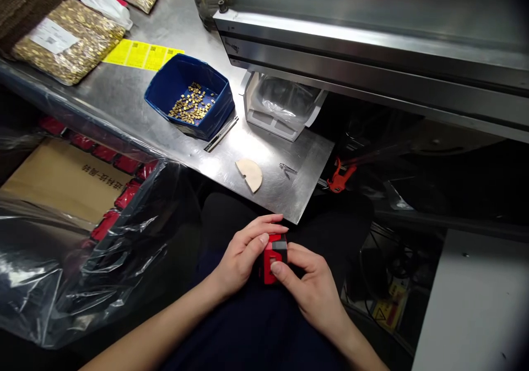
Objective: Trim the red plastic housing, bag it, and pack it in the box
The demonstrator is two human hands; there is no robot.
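Over my lap, both hands grip one small red and black plastic part (pixel 274 253). My left hand (pixel 242 255) wraps it from the left, fingers curled across its top. My right hand (pixel 311 285) pinches it from the right, thumb pressed on its red face. The part's underside is hidden by my fingers. On the steel worktable (pixel 215 156) beyond my hands stands a blue bin (pixel 190 96) holding several small brass pieces.
A half-round beige piece (pixel 249 173) and a small metal bit (pixel 287 168) lie near the table's front edge. Bags of brass parts (pixel 68 40) and yellow labels (pixel 140 54) sit at the back left. Left of me, a plastic-lined box (pixel 61 181) holds red parts. A white holder (pixel 281 109) sits under the machine.
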